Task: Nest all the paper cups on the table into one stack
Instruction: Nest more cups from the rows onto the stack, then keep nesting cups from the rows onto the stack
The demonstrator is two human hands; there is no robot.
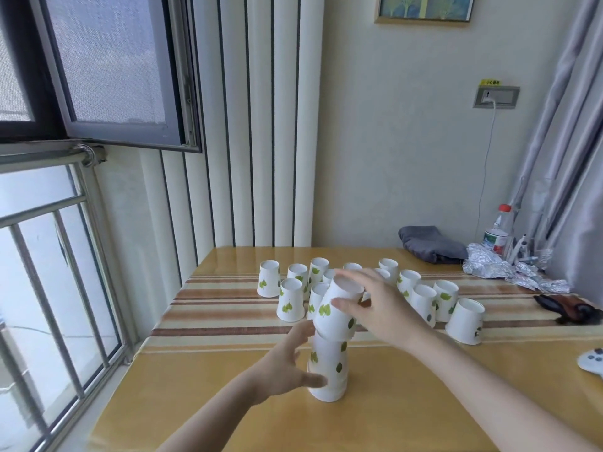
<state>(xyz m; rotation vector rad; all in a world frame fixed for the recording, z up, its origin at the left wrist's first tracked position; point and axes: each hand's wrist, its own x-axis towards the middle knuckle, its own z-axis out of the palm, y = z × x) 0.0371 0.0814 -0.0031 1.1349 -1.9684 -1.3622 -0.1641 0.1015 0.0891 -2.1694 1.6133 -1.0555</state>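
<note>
game controller (592,362) cut off at right edge, rear cups (380,274) hidden behind right hand (380,306)

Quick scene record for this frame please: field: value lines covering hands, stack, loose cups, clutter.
right hand: grips an upside-down white paper cup with green leaf print, tilted, over the stack top
left hand: fingers spread around the stack's side, steadying it
stack of nested white paper cups: upside down, on the near part of the yellow wooden table
loose cups: over a dozen, upside down, singly on the striped cloth
task state: unfinished
clutter: grey folded cloth, crumpled foil, plastic bottle with red cap, far right
</note>
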